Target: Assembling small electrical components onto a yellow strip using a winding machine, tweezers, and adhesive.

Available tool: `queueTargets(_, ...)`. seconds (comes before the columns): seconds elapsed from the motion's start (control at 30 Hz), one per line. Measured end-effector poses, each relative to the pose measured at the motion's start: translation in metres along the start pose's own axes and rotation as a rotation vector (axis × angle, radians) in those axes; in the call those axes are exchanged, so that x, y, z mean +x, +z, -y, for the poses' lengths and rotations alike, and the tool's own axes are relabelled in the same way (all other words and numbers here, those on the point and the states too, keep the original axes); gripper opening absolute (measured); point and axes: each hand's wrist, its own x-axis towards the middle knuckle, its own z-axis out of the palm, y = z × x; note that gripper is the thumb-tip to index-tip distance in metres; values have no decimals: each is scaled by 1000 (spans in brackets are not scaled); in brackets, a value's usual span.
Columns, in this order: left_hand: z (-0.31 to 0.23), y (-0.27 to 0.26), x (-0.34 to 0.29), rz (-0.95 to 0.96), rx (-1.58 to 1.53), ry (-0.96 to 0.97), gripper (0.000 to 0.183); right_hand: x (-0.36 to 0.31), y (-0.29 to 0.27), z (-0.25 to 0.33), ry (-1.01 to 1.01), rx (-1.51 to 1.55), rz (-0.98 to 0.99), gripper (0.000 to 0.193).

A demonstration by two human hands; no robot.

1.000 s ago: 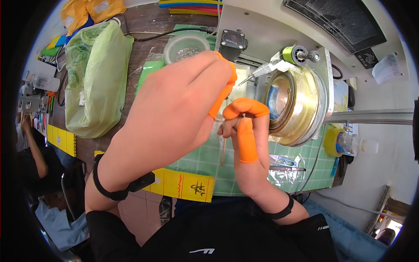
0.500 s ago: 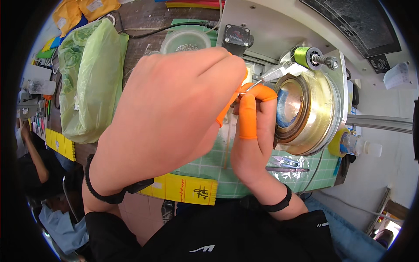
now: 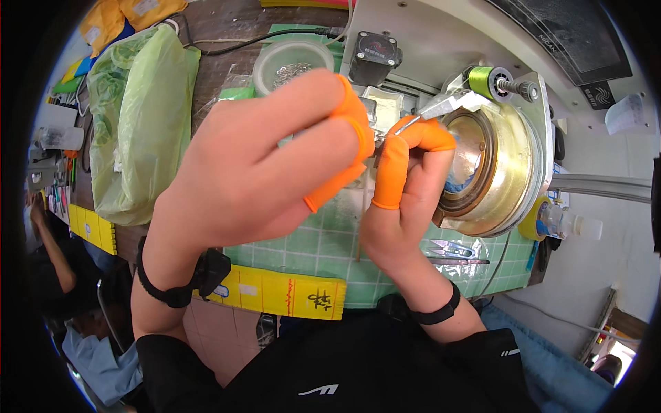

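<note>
While both hands work close together, the scene has these parts:
Table: covered by a green grid mat.
Brass drum: on the machine, right of the hands.
Left hand: raised before the drum, orange-capped fingers curled; what its grip pinches I cannot tell.
Right hand: grip pressed together on the metal tweezers.
Tweezers: just beside the drum's upper left rim.
Green spool: above the drum.

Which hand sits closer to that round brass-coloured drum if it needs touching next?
Probably the right hand: its orange-capped fingers lie beside the round brass-coloured drum, by the metal guide tip. The left hand is farther left, over the green mat.
</note>
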Motion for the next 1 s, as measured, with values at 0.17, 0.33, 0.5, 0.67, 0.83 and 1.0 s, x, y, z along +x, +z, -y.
queueTargets(0.17,5,7,-3,27,44,166,24,1,1,0,-12,23,17,9)
queueTargets(0.33,10,17,-10,-63,108,325,31,0,0,-1,24,65,45,9)
queueTargets(0.5,9,22,-12,-94,41,246,31,2,-2,-1,11,52,41,8)
queueTargets(0.67,12,21,-11,-113,79,336,30,2,-2,2,39,71,55,9)
queueTargets(0.83,8,23,-16,-76,27,175,31,0,-2,-2,39,64,48,9)
queueTargets(1.0,12,30,-16,-129,99,263,29,-4,-5,0,66,32,40,13)
